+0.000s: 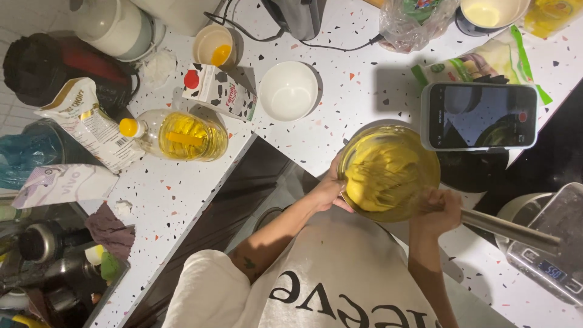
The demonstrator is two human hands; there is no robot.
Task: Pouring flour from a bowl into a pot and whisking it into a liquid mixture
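Glass mixing bowl (388, 173) of thick yellow batter (379, 176) sits at the edge of a speckled white terrazzo countertop (340, 103), close against the person's body. The left hand (328, 191) is cupped around the bowl's near left side, fingers pressed to the glass, steadying it. The right hand (434, 212) is clenched at the bowl's right rim around the handle of a whisk (379, 182), whose wires show only as a blur in the batter.

Just beyond the bowl, a smartphone (478, 115) stands propped with its screen lit. An empty white bowl (288, 91) lies further back on the counter, and beside it a small milk carton (218, 91) with black patches. A cup holding an egg yolk (215, 45) stands behind the carton. To the left lies a bottle of yellow oil (179, 135) on its side, next to a crumpled paper bag (88, 121). At the right edge, a digital kitchen scale (549, 246) carries a clear container.
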